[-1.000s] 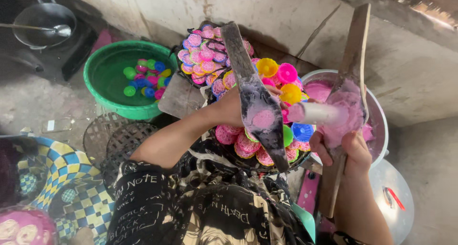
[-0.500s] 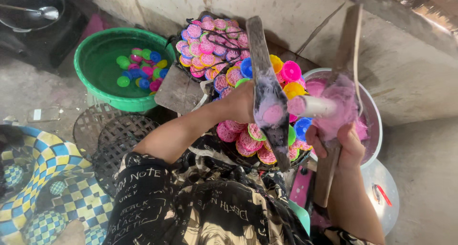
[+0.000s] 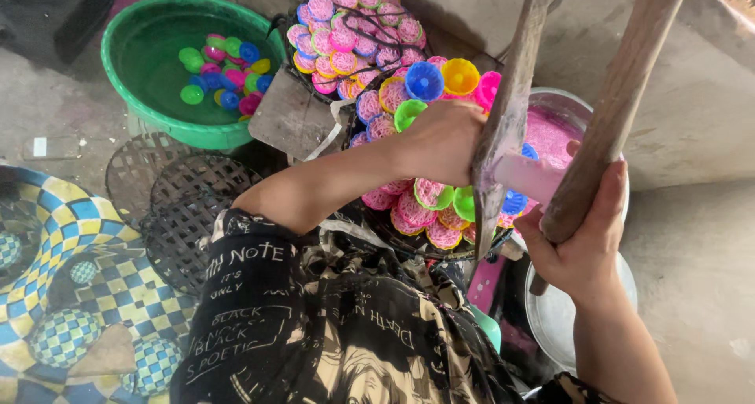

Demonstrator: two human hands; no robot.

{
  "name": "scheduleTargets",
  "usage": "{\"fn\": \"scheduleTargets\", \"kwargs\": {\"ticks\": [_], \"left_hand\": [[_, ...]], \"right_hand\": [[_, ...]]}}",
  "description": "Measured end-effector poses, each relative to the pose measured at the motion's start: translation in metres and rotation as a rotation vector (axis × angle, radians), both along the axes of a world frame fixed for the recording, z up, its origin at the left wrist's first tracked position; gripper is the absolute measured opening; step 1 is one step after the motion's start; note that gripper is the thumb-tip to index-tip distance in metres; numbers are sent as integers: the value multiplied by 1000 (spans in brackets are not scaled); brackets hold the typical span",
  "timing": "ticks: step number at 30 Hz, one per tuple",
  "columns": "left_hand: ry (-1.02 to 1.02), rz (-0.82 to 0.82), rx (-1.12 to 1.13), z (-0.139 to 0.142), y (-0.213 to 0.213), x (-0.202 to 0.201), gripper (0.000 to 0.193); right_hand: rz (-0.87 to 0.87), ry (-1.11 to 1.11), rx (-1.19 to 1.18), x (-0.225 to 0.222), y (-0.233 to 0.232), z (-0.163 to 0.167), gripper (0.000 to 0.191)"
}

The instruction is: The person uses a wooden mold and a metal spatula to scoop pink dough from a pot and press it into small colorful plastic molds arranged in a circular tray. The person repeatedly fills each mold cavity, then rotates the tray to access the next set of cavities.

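My left hand (image 3: 444, 141) grips one wooden arm (image 3: 511, 97) of a hand press. My right hand (image 3: 586, 243) is closed around the other wooden arm (image 3: 613, 105). Between the two arms sits a pale cylinder (image 3: 528, 176) smeared with pink dough. Under the press lies a dark woven tray (image 3: 393, 235) with several small coloured cups (image 3: 429, 192) filled with pink noodle nests. Behind the arms stands a metal bowl of pink dough (image 3: 550, 133).
A green basin (image 3: 138, 97) of water with several coloured cups floating in it stands at upper left. A second tray of filled cups (image 3: 358, 23) lies at the top. Empty dark woven trays (image 3: 177, 203) lie at left, a checkered cloth (image 3: 59, 294) at lower left, a metal lid (image 3: 554, 317) at lower right.
The view has moved closer and lower over the press. Both hands keep their hold on the wooden arms, which now stand steeper and closer together over the tray of cups.
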State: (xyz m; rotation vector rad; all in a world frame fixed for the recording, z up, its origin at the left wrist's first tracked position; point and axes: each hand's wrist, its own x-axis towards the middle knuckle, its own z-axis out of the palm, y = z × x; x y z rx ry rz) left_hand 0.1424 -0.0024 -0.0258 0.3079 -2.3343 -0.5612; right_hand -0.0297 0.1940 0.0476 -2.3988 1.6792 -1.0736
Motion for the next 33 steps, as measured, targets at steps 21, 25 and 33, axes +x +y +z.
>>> {"fn": "scheduleTargets", "kwargs": {"ticks": [21, 25, 33], "left_hand": [[745, -1453, 1208, 48, -51, -72, 86], [844, -1394, 1285, 5, -76, -72, 70], [1056, -1383, 1360, -33, -97, -55, 61]], "right_hand": [[700, -1068, 1278, -138, 68, -63, 153], [442, -1023, 1241, -142, 53, -31, 147], [266, -966, 1244, -91, 16, -9, 129]]}}
